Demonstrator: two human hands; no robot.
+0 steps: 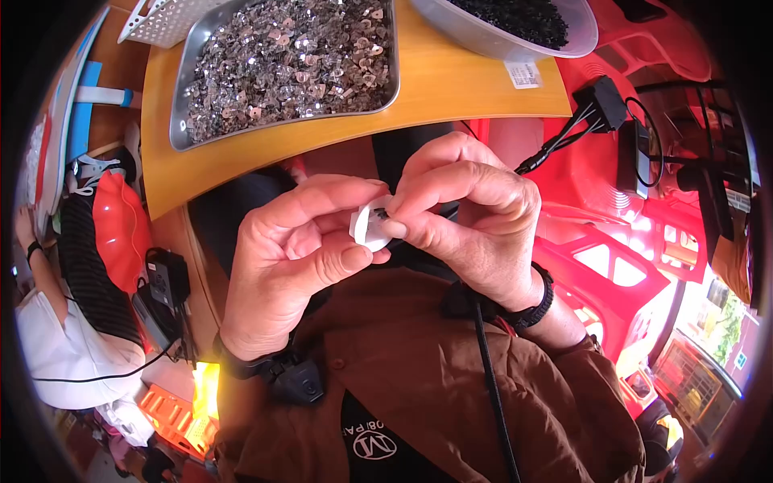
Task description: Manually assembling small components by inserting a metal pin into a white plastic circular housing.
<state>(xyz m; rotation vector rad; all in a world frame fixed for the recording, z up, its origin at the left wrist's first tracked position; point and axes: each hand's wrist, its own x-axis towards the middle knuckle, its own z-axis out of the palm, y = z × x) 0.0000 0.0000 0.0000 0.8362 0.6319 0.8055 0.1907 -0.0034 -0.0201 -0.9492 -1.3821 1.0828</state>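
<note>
Between the thumb and fingers of my left hand (282, 249) is a small white cap-shaped plastic piece (364, 229), held above my lap. My right hand (475, 213) is closed in a pinch at the open side of that piece. A tiny black piece (381, 213) shows at the right fingertips, against the white one; its exact shape is too small to make out. Beyond both hands, on the table (459, 92), a metal tray (395, 72) holds many small clear and shiny parts. To its right stands a translucent bowl (491, 40) of small black parts.
A white perforated basket (165, 22) is at the far left of the table. Red plastic chairs or frames (604, 282) fill the right side, with black cables (555, 145) near the table corner. At left, another person in a white top (72, 346) sits by a red rounded object (121, 229).
</note>
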